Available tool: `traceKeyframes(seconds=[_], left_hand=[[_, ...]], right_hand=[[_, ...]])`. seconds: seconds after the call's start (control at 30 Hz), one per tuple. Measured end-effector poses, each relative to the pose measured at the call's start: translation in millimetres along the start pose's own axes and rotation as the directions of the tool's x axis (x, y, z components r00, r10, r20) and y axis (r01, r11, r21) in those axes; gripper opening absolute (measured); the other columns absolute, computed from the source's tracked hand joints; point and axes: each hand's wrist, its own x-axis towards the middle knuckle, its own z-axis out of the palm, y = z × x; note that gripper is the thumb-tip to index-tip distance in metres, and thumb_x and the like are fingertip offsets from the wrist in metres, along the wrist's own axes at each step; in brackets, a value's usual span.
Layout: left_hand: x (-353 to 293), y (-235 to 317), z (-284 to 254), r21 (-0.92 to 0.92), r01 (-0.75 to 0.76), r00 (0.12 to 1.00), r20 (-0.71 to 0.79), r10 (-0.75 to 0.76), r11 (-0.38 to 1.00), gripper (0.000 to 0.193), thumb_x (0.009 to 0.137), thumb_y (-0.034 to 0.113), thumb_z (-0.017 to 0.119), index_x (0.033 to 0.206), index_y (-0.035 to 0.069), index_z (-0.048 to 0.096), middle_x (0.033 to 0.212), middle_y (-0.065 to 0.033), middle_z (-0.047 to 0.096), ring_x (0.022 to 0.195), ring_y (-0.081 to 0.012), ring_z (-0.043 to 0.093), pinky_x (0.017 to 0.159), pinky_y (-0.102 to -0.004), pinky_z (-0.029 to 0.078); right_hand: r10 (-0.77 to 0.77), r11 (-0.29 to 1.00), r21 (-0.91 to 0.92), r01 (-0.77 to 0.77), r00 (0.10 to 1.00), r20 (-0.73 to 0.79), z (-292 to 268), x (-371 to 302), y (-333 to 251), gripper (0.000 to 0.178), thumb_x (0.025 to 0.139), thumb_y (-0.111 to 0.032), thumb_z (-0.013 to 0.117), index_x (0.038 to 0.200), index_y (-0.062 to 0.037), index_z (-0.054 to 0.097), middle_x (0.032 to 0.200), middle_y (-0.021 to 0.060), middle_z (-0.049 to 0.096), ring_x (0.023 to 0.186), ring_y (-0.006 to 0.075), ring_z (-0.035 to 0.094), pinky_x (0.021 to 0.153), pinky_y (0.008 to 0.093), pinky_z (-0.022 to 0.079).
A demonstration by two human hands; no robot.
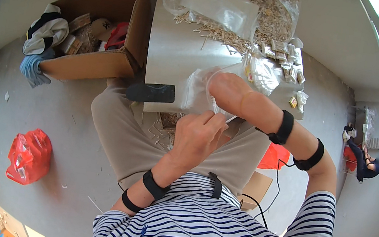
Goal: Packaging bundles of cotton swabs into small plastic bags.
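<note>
My right hand (226,92) is pushed into a small clear plastic bag (198,92) at the near edge of the grey table (170,51). Its fingers are turned away and hidden inside the bag. My left hand (196,137) sits just below it, over my lap, and pinches the bag's open edge. A heap of thin wooden sticks (242,35) lies on the table behind, partly under a large clear bag (227,5). Loose sticks (160,131) have fallen on my lap.
Small packets (287,64) lie at the table's right side, and a flat black object (151,92) rests on its near left edge. An open cardboard box (99,30) of clothes stands on the left. A red plastic bag (30,155) lies on the floor. Another person (366,161) sits far right.
</note>
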Motion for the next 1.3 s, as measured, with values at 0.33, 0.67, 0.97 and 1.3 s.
traceKeyframes(seconds=[0.33, 0.67, 0.97, 1.3], left_hand=[[11, 8, -5, -0.006, -0.006, 0.999, 0.041, 0.006, 1.0, 0.021, 0.076, 0.003, 0.077, 0.094, 0.003, 0.069, 0.061, -0.006, 0.057, 0.051, -0.0209, 0.054, 0.049, -0.0315, 0.04], [39, 13, -25, -0.093, 0.273, 0.951, 0.177, -0.254, 0.958, 0.034, 0.065, 0.008, 0.083, 0.096, 0.003, 0.071, 0.059, -0.0027, 0.058, 0.049, -0.0122, 0.053, 0.048, -0.0238, 0.039], [52, 34, -35, -0.224, 0.303, 0.949, 0.165, -0.27, 0.926, 0.032, 0.064, 0.004, 0.079, 0.093, -0.004, 0.07, 0.064, -0.0059, 0.061, 0.052, -0.0118, 0.055, 0.051, -0.0225, 0.039], [68, 91, 34, -0.294, 0.433, 0.869, 0.387, -0.308, 0.852, 0.049, 0.082, 0.0, 0.072, 0.128, -0.005, 0.056, 0.109, -0.0148, 0.066, 0.094, -0.0191, 0.065, 0.085, -0.0296, 0.052]], right_hand=[[0.649, 0.761, 0.417, -0.498, 0.602, -0.466, 90, -59, 223, 0.019, 0.076, -0.009, 0.068, 0.094, -0.0031, 0.068, 0.096, 0.0158, 0.067, 0.097, 0.0347, 0.063, 0.084, 0.0436, 0.05], [0.752, 0.654, 0.207, -0.728, 0.597, -0.279, 152, 14, 319, 0.036, 0.079, -0.008, 0.069, 0.113, -0.0148, 0.063, 0.116, 0.0179, 0.051, 0.105, 0.0372, 0.061, 0.089, 0.0483, 0.049], [0.759, 0.651, 0.388, -0.653, 0.566, -0.322, 139, -7, 314, 0.046, 0.072, -0.004, 0.071, 0.115, -0.0166, 0.062, 0.118, 0.0144, 0.051, 0.107, 0.036, 0.061, 0.088, 0.0461, 0.051], [0.597, 0.683, 0.72, -0.126, 0.664, -0.451, 66, -112, 158, 0.054, 0.067, -0.01, 0.076, 0.117, -0.0128, 0.056, 0.108, 0.013, 0.062, 0.1, 0.036, 0.063, 0.083, 0.042, 0.052]])
